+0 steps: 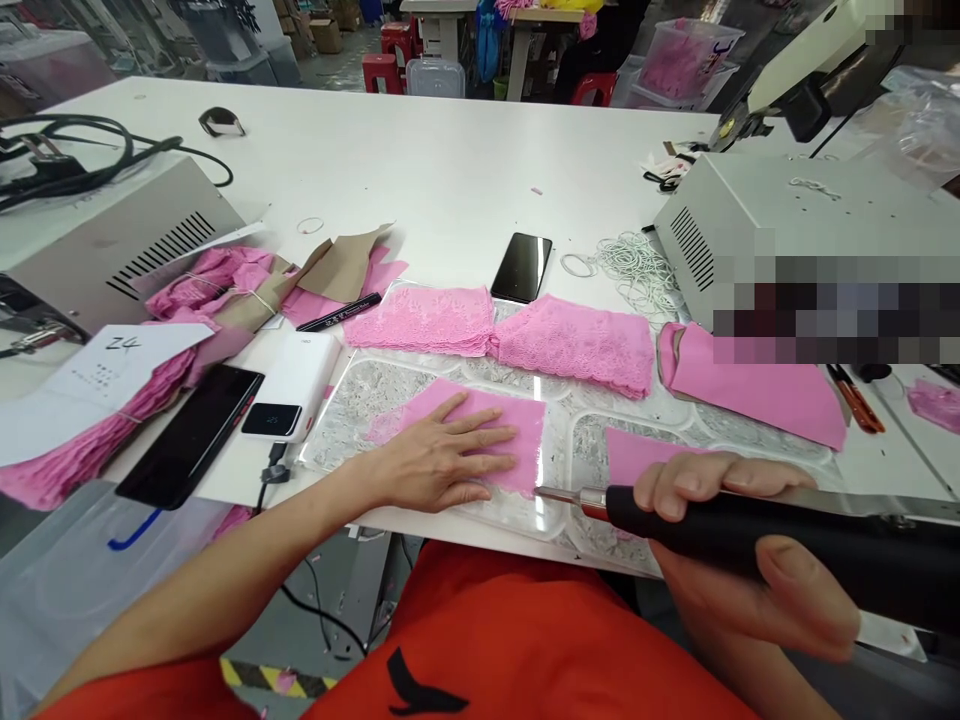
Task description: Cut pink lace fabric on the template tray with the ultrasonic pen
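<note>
My left hand (442,460) lies flat with fingers spread on a pink fabric piece (529,430). That piece rests on a clear plastic template (555,520) with rounded compartments. My right hand (735,540) is wrapped round a thick black hand tool (697,520) with a slim metal tip. The tip points left and meets the lower right corner of the pink piece; whether it presses on it I cannot tell. Just behind the tool, another pink piece (637,455) is partly hidden. Two stacks of pink lace (424,320) lie beyond my left hand.
Grey metal boxes (150,230) flank the white table (420,160). Beyond the lace lie a phone (523,267) and tangled white elastic (637,265). A second phone (191,435), a power bank (292,385) and pink bundles (225,285) are left. Folded pink fabric (757,385) lies right.
</note>
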### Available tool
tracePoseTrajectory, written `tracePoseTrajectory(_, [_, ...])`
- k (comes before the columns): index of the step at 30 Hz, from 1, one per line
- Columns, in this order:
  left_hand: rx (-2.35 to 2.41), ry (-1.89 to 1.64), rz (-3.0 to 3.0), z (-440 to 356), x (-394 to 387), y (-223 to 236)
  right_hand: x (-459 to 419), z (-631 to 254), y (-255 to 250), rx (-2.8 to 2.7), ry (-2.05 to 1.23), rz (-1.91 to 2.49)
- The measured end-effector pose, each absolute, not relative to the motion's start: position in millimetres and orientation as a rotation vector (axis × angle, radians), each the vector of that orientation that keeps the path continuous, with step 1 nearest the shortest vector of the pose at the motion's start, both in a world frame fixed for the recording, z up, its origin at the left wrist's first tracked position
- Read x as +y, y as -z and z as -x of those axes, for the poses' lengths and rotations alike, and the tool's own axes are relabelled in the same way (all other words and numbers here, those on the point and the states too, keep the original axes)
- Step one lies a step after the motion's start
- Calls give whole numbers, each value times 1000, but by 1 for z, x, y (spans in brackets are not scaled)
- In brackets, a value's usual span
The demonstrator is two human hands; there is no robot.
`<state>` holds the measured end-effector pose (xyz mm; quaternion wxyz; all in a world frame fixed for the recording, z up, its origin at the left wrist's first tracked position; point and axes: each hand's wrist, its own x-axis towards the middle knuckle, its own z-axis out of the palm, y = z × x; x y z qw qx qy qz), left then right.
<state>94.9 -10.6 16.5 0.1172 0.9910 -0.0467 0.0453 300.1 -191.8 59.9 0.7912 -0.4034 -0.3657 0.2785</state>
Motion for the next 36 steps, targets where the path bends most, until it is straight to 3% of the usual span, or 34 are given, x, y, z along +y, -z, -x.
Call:
tracePoseTrajectory(11, [-95, -144, -2854, -96, -12, -17, -191, -298, -60, -821, -618, 901])
tracePoseTrajectory(21, [36, -143, -2817, -72, 5, -49, -184, -307, -61, -700, -467, 989])
tracePoseTrajectory(32, [495, -263, -2864, -29, 26, -25, -155, -283, -68, -636, -523, 1090])
tracePoseTrajectory(36, [446, -278, -2846, -26, 24, -30, -148, -284, -68, -648, -528, 1086])
